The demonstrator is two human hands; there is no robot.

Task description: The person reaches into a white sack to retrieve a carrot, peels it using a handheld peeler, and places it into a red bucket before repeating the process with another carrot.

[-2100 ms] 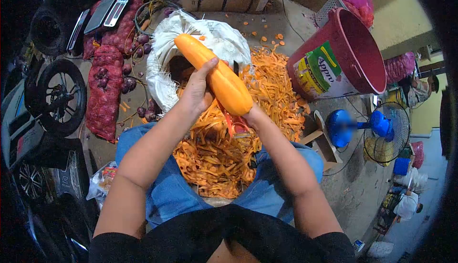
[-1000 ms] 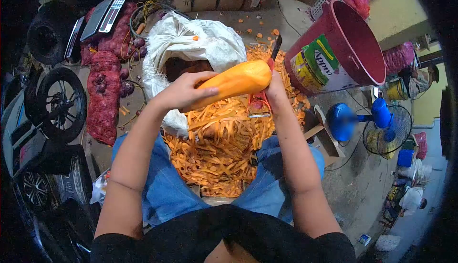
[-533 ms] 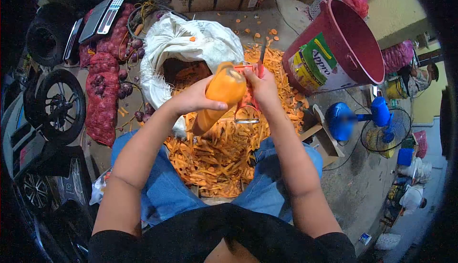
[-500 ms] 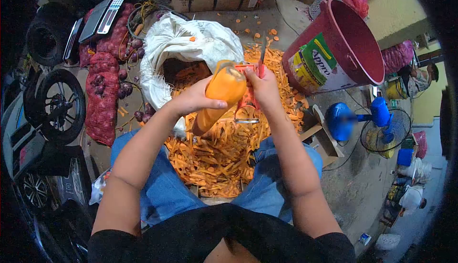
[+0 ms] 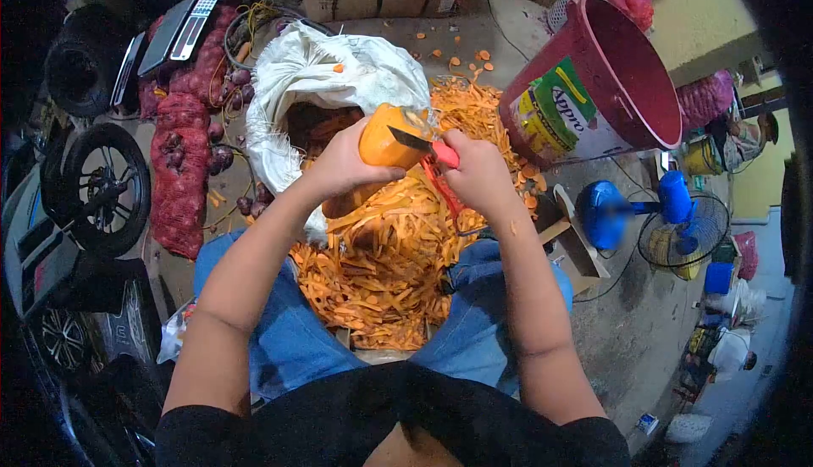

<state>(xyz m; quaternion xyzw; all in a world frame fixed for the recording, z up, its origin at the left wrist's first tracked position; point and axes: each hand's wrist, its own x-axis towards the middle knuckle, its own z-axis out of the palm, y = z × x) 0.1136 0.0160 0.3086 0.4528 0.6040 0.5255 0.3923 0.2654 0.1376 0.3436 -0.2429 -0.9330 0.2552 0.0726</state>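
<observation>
In the middle of the head view, my left hand (image 5: 340, 165) is wrapped round a thick peeled carrot (image 5: 385, 138), its blunt end facing right. My right hand (image 5: 476, 171) grips a knife (image 5: 445, 153) by its red handle, and the dark blade lies across the carrot's end. A red peeler (image 5: 442, 189) hangs beneath the same hand, partly covered by its fingers. Below both hands, a heap of orange peelings (image 5: 381, 268) spreads between my knees. Just behind the carrot stands a rolled-open white sack (image 5: 364, 65), with carrots (image 5: 322, 126) visible in its dark mouth.
A large dark red bucket (image 5: 542, 124) leans at the right, near a cardboard box (image 5: 584, 247) and a blue fan (image 5: 677, 204). Red net bags of onions (image 5: 180, 187) lie left, under a scale (image 5: 174, 35). Motorcycle wheels border the left. People sit far right.
The knife blade has swung from pointing up and away to lying across the carrot's end. The peeler has turned downward under my right hand. My left hand has shifted slightly left with the carrot.
</observation>
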